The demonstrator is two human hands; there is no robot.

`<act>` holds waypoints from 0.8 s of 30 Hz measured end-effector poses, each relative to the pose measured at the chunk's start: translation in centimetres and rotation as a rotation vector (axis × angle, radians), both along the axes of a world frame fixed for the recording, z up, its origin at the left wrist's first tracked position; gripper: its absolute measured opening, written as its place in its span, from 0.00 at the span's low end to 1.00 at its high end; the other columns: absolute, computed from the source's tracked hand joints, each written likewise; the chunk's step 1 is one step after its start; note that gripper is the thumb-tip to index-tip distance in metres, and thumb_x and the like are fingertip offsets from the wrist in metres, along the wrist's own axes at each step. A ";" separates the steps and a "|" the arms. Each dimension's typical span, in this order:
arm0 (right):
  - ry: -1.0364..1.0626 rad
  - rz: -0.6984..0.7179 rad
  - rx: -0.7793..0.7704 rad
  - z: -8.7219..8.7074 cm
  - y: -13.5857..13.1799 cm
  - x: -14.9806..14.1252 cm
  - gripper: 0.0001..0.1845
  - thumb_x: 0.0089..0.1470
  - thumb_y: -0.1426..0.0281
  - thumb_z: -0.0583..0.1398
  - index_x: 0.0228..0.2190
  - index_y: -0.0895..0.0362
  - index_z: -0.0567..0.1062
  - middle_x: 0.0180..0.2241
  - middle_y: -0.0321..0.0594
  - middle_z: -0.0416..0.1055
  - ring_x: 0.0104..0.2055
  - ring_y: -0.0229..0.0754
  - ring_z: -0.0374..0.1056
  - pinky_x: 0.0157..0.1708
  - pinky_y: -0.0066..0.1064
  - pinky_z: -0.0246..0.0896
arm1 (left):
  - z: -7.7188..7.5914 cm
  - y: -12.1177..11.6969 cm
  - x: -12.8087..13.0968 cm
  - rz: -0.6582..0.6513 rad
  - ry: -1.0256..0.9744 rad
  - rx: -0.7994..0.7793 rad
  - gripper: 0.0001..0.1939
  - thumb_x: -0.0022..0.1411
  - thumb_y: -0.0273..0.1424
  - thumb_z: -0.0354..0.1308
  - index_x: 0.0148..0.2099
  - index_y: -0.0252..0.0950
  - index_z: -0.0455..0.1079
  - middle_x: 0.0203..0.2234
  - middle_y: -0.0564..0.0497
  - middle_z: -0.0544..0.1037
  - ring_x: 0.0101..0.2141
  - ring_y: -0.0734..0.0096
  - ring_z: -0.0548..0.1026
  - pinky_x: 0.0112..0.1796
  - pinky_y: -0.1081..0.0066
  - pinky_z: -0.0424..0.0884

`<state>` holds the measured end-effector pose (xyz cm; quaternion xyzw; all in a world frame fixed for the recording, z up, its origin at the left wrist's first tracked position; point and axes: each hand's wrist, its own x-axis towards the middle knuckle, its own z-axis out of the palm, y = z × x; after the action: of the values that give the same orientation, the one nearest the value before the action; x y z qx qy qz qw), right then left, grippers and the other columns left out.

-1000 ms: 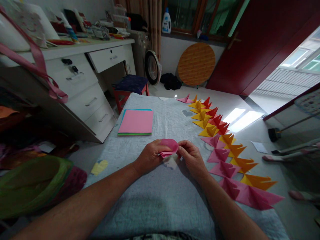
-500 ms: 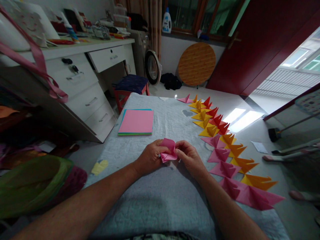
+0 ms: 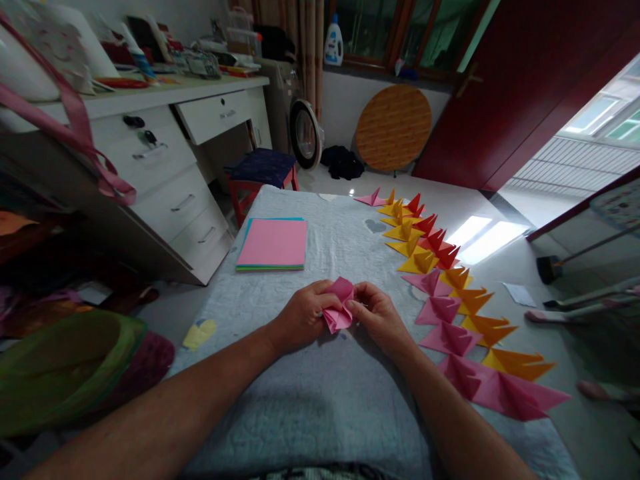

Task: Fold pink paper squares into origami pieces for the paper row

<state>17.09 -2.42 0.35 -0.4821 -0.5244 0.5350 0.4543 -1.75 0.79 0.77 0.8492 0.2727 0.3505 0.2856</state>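
Observation:
A partly folded piece of pink origami paper (image 3: pixel 340 308) is held above the cloth-covered table, its layers spread and bent. My left hand (image 3: pixel 301 310) grips its left side, with the thumb across the paper. On the right edge, my right hand (image 3: pixel 374 308) pinches the paper between thumb and fingers. Beyond my left hand lies a squared stack of coloured paper (image 3: pixel 273 243), pink on top. Folded paper cranes in pink (image 3: pixel 451 339), yellow (image 3: pixel 419 260), orange (image 3: pixel 493 328) and red (image 3: pixel 447 251) stand in rows along the table's right side.
The table (image 3: pixel 320 413) has a pale blue quilted cloth. A green mesh basket (image 3: pixel 125 340) stands at its left. Behind are a white desk (image 3: pixel 165 167), a stool (image 3: pixel 263 167) and a washing machine with its door (image 3: pixel 305 135) open.
The pink paper has tilted and its folds have opened wider at the near edge. Both hands keep their grip in nearly the same place.

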 end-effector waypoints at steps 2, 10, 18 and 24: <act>-0.005 -0.005 0.000 -0.1 0.0 0.0 0.13 0.51 0.59 0.65 0.32 0.55 0.72 0.27 0.33 0.67 0.27 0.36 0.60 0.28 0.29 0.54 | 0.1 0.0 0.0 -0.009 -0.013 -0.021 0.03 0.62 0.25 0.62 0.35 0.36 0.75 0.35 0.50 0.76 0.36 0.69 0.73 0.37 0.72 0.69; -0.057 -0.053 0.022 -0.7 0.3 0.0 0.11 0.49 0.63 0.65 0.29 0.55 0.71 0.23 0.29 0.63 0.24 0.34 0.57 0.26 0.28 0.51 | 0.1 0.0 -0.2 -0.060 -0.027 -0.082 0.05 0.61 0.22 0.60 0.36 0.36 0.73 0.38 0.51 0.75 0.38 0.71 0.73 0.39 0.72 0.68; -0.091 -0.086 0.054 -0.9 0.2 -0.2 0.10 0.48 0.64 0.65 0.28 0.55 0.70 0.21 0.28 0.60 0.23 0.33 0.55 0.24 0.26 0.50 | 0.4 -0.2 0.1 -0.065 -0.057 -0.163 0.07 0.60 0.21 0.61 0.40 0.37 0.73 0.33 0.53 0.74 0.35 0.73 0.72 0.38 0.73 0.66; -0.064 -0.191 0.169 -0.6 -0.1 -0.2 0.08 0.53 0.66 0.63 0.34 0.54 0.69 0.27 0.31 0.64 0.26 0.35 0.60 0.25 0.26 0.56 | 0.1 0.2 -0.2 0.006 -0.129 -0.248 0.02 0.61 0.25 0.62 0.35 0.36 0.75 0.30 0.53 0.74 0.33 0.72 0.72 0.36 0.73 0.65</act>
<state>16.91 -2.55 -0.22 -0.5068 -0.5335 0.4274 0.5253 -1.91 0.98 0.88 0.7821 0.2974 0.3689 0.4045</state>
